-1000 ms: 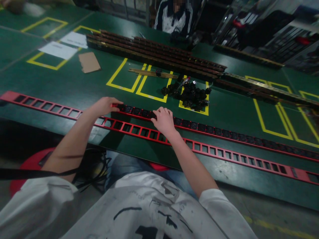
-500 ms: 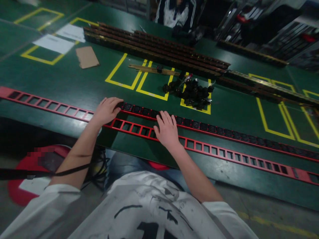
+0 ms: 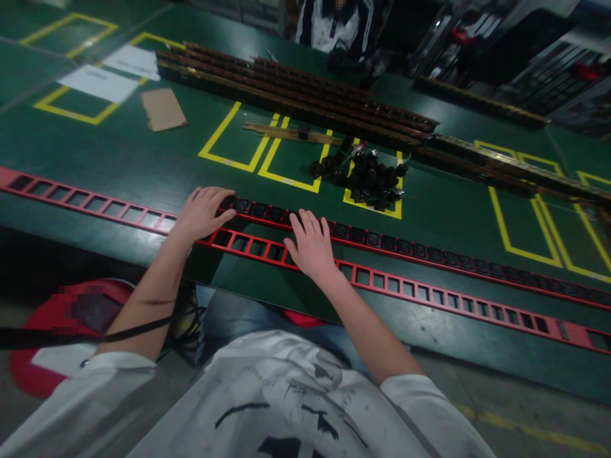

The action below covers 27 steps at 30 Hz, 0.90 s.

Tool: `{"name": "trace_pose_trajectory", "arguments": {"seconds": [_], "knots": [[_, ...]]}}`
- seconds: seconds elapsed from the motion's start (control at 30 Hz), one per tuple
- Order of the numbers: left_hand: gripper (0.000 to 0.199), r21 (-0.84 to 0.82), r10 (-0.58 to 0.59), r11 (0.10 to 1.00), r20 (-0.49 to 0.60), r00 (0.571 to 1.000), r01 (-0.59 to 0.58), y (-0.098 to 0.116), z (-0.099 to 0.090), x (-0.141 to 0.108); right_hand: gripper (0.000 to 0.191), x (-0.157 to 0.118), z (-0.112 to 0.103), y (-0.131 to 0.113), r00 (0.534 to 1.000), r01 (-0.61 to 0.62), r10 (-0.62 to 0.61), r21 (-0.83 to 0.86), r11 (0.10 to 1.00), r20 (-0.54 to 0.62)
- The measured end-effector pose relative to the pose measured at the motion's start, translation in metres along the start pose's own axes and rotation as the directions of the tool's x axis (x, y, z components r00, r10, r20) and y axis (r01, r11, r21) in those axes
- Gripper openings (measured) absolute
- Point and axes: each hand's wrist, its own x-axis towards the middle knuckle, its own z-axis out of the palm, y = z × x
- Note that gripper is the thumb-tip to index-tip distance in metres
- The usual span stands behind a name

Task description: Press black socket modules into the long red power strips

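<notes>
Two long red metal strips lie side by side in front of me. The farther red socket strip (image 3: 387, 243) carries a row of black sockets. Its left end sits between the thumb and fingers of my left hand (image 3: 203, 213), which is closed around it. My right hand (image 3: 312, 245) lies on the same strip with its fingers spread, the fingertips over the black sockets and covering a few of them. The nearer red frame (image 3: 405, 288) has a row of rectangular openings. It passes under both hands, which hide parts of it.
A heap of black parts (image 3: 377, 175) lies beyond the strips, near thin wooden-looking sticks (image 3: 267, 131). Long dark strips (image 3: 296, 89) are stacked farther back. Cardboard (image 3: 163, 109) and white papers (image 3: 98, 83) lie at left. A person (image 3: 334, 25) is across the green table (image 3: 143, 152).
My right hand has slid slightly left along the socket strip. The thumb of my left hand has moved away from its fingers; that hand remains at the strip's left end.
</notes>
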Motion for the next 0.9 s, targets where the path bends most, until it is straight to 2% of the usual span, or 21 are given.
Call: {"name": "trace_pose_trajectory", "arguments": {"seconds": [0.27,0.47,0.6,0.7,0.9], "knots": [[0.055,-0.015,-0.041,0.999,0.004,0.999,0.041,0.007,-0.003,-0.001,0.057,0.007,0.001,-0.005,0.999,0.032,-0.032,-0.022,0.999,0.032],[0.057,-0.012,-0.032,0.999,0.002,0.999,0.032,0.004,-0.002,0.000,0.054,0.009,0.004,-0.009,1.000,0.024,-0.023,-0.021,0.999,0.010],[0.057,-0.016,-0.041,0.999,0.001,0.999,0.041,0.004,-0.001,0.000,0.064,0.016,-0.002,-0.015,1.000,-0.016,0.016,0.021,1.000,0.015],[0.057,-0.027,-0.043,0.999,-0.005,0.999,0.043,0.004,-0.002,0.000,0.060,0.026,-0.007,-0.024,1.000,0.030,-0.030,0.046,0.998,0.002],[0.056,-0.040,-0.050,0.998,-0.010,0.999,0.050,0.008,-0.003,0.000,0.058,0.037,0.011,-0.031,0.996,0.092,-0.092,0.090,0.992,0.000]]}}
